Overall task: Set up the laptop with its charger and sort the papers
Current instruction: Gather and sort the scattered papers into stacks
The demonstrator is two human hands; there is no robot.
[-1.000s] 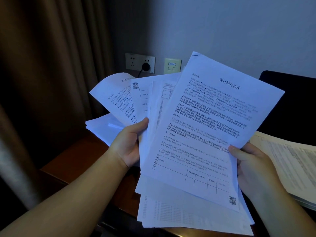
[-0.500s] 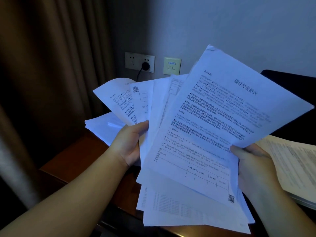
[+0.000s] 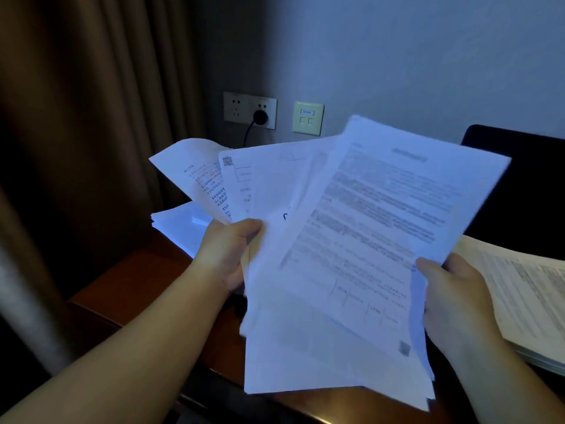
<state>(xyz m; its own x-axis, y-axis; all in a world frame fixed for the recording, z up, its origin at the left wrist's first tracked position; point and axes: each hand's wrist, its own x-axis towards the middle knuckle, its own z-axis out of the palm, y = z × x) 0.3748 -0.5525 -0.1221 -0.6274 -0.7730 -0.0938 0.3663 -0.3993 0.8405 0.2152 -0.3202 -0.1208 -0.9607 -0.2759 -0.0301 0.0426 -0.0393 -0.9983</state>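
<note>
- A brown curtain (image 3: 91,148) hangs on the left, and a pale wall (image 3: 412,56) stands behind everything.
- A wooden counter (image 3: 128,280) sits low under the arms. It is dim here.
- A dark shape (image 3: 526,185) stands at the back right. It may be the laptop, but I cannot tell.
- A fan of papers (image 3: 351,240) is held up over the counter, between the two hands. The sheets spread out like cards, long sides running up and away from the person.
- The top sheet (image 3: 391,215) leans to the right and looks blurry.
- A second pile of pages (image 3: 526,301) lies on the counter, just past the right hand.
- A white stack (image 3: 180,224) lies on the counter behind the left hand.
- The left hand (image 3: 226,255) curls around the left edge of the fan, thumb on top.
- The right hand (image 3: 452,301) pinches the top sheet at its lower right edge, thumb on the front. It is the nearer hand to the pile on the right, so I think that sheet goes there next.
- A wall socket (image 3: 250,110) has a black plug (image 3: 260,117) in it, with a small switch plate (image 3: 308,117) beside.
</note>
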